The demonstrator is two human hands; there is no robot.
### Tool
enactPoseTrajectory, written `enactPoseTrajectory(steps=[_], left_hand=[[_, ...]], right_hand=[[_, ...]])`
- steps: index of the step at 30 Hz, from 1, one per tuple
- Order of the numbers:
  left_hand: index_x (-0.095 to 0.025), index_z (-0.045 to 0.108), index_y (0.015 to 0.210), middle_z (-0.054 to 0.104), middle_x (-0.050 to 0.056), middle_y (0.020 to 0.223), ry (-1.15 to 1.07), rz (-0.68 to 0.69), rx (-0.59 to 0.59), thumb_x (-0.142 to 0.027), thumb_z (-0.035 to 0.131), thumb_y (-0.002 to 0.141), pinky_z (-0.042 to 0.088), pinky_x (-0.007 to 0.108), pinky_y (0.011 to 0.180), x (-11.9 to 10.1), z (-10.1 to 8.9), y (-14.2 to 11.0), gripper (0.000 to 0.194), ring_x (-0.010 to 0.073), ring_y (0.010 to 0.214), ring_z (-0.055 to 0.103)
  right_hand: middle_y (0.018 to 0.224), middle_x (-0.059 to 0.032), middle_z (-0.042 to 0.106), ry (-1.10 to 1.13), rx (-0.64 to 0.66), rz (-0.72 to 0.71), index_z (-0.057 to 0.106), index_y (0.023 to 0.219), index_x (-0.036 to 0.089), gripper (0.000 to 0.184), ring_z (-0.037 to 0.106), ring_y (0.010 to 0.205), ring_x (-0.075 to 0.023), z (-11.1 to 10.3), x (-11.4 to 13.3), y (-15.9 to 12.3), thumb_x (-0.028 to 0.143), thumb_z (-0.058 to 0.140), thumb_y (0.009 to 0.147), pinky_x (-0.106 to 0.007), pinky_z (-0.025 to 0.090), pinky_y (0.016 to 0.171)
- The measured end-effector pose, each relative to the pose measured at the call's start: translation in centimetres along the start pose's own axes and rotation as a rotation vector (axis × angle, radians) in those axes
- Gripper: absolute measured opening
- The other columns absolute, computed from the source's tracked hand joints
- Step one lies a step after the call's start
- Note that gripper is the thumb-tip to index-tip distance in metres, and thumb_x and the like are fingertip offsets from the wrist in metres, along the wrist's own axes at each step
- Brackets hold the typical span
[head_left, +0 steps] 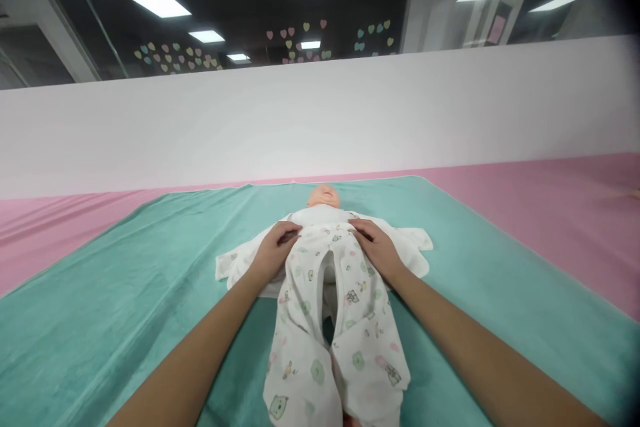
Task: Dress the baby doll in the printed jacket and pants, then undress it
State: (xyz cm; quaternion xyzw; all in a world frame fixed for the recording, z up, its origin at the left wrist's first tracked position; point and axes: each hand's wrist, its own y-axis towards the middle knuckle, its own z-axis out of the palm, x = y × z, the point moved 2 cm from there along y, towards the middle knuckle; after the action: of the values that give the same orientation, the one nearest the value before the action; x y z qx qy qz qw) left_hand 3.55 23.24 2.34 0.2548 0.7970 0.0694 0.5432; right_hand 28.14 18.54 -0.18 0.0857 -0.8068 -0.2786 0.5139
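A baby doll [324, 196] lies on its back, head away from me. White split-crotch baby pants [360, 340] with green and pink animal prints cover its legs, and a gap shows at the crotch. Under the doll a white baby top [413, 250] is spread open, its sleeves out to both sides. My left hand [278, 245] grips the pants at the left side of the waistband, fingers curled. At the opposite side, my right hand [376, 245] holds the waistband with bent fingers. The fingertips of both hands are partly hidden.
Beneath the doll is a teal cloth [150, 280], laid over a pink sheet [540, 220]. A low white wall [300, 127] runs behind it. Above stands dark glass [240, 0] with heart stickers and reflected ceiling lights.
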Motion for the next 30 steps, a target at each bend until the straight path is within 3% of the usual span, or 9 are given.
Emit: enactPoseTrajectory(steps=[5,9,12,15,18,22,24,27,30], left_hand=[[-0.021,0.059,0.076,0.053,0.005,0.125,0.077,-0.007,0.092,-0.035,0.059,0.075,0.040,0.031,0.093,-1.6,0.0,0.7,0.014,0.0217,0.113,0.050],[-0.021,0.056,0.067,0.049,0.003,0.132,0.195,-0.047,0.218,-0.037,0.061,0.072,0.040,0.028,0.091,-3.0,-0.4,1.8,0.017,0.0229,0.113,0.049],[-0.022,0.060,0.071,0.055,0.005,0.125,0.201,-0.053,0.290,-0.037,0.063,0.069,0.043,0.027,0.084,-3.7,-0.9,2.7,0.015,0.0236,0.110,0.051],[-0.023,0.061,0.074,0.058,0.004,0.118,0.230,-0.014,0.346,-0.040,0.060,0.070,0.045,0.025,0.078,-3.6,-1.3,3.7,0.017,0.0224,0.103,0.055],[-0.023,0.056,0.073,0.063,0.002,0.096,0.381,0.003,0.292,-0.042,0.050,0.077,0.042,0.025,0.067,-2.2,-1.3,4.8,0.020,0.0189,0.083,0.057],[-0.023,0.049,0.074,0.054,-0.002,0.061,0.583,-0.032,0.065,-0.038,0.043,0.083,0.033,0.025,0.056,0.4,-0.3,6.1,0.018,0.0176,0.060,0.050],[-0.023,0.047,0.075,0.051,-0.001,0.060,0.630,-0.039,-0.024,-0.035,0.044,0.083,0.031,0.026,0.056,1.4,0.5,6.4,0.015,0.0180,0.060,0.048],[-0.022,0.047,0.078,0.055,0.002,0.071,0.642,-0.026,-0.067,-0.034,0.042,0.085,0.033,0.027,0.060,2.1,1.3,6.0,0.014,0.0192,0.067,0.050],[-0.021,0.051,0.084,0.058,0.006,0.088,0.653,0.117,-0.117,-0.034,0.039,0.088,0.038,0.032,0.073,1.9,1.3,4.3,0.018,0.0224,0.084,0.051]], right_hand=[[0.127,-0.0034,0.054,-0.056,0.052,-0.019,0.061,0.087,0.023,0.019,0.045,0.122,-0.0185,0.3,-0.2,0.8,0.037,0.049,0.085,-0.035,0.033,0.103],[0.128,-0.0037,0.054,-0.209,0.147,-0.021,0.054,0.084,0.023,0.020,0.043,0.123,-0.0196,0.2,0.3,1.4,0.037,0.041,0.089,-0.036,0.035,0.098],[0.104,-0.0067,0.065,-0.391,0.190,-0.018,0.051,0.091,0.023,0.023,0.059,0.098,-0.0223,0.1,0.8,2.0,0.039,0.034,0.092,-0.033,0.040,0.077],[0.075,-0.0044,0.063,-0.568,0.179,-0.018,0.051,0.091,0.023,0.027,0.058,0.070,-0.0216,0.0,1.1,3.1,0.040,0.031,0.093,-0.029,0.034,0.062],[0.070,-0.0030,0.060,-0.608,0.143,-0.049,0.052,0.087,0.023,0.025,0.053,0.065,-0.0201,0.3,0.9,4.6,0.039,0.033,0.092,-0.028,0.030,0.058],[0.068,-0.0018,0.060,-0.583,0.042,0.043,0.056,0.081,0.023,0.020,0.052,0.066,-0.0190,1.0,-0.5,5.9,0.037,0.042,0.087,-0.027,0.029,0.060],[0.069,-0.0011,0.061,-0.563,0.011,0.096,0.057,0.080,0.023,0.021,0.053,0.067,-0.0181,1.4,-1.3,6.0,0.038,0.043,0.086,-0.027,0.030,0.060],[0.080,-0.0009,0.062,-0.498,-0.008,0.091,0.058,0.083,0.024,0.020,0.054,0.073,-0.0172,1.9,-1.9,5.2,0.037,0.043,0.086,-0.027,0.035,0.062],[0.095,-0.0037,0.060,-0.422,-0.020,-0.010,0.057,0.093,0.023,0.019,0.054,0.084,-0.0182,1.8,-1.7,3.9,0.033,0.043,0.086,-0.028,0.039,0.071]])
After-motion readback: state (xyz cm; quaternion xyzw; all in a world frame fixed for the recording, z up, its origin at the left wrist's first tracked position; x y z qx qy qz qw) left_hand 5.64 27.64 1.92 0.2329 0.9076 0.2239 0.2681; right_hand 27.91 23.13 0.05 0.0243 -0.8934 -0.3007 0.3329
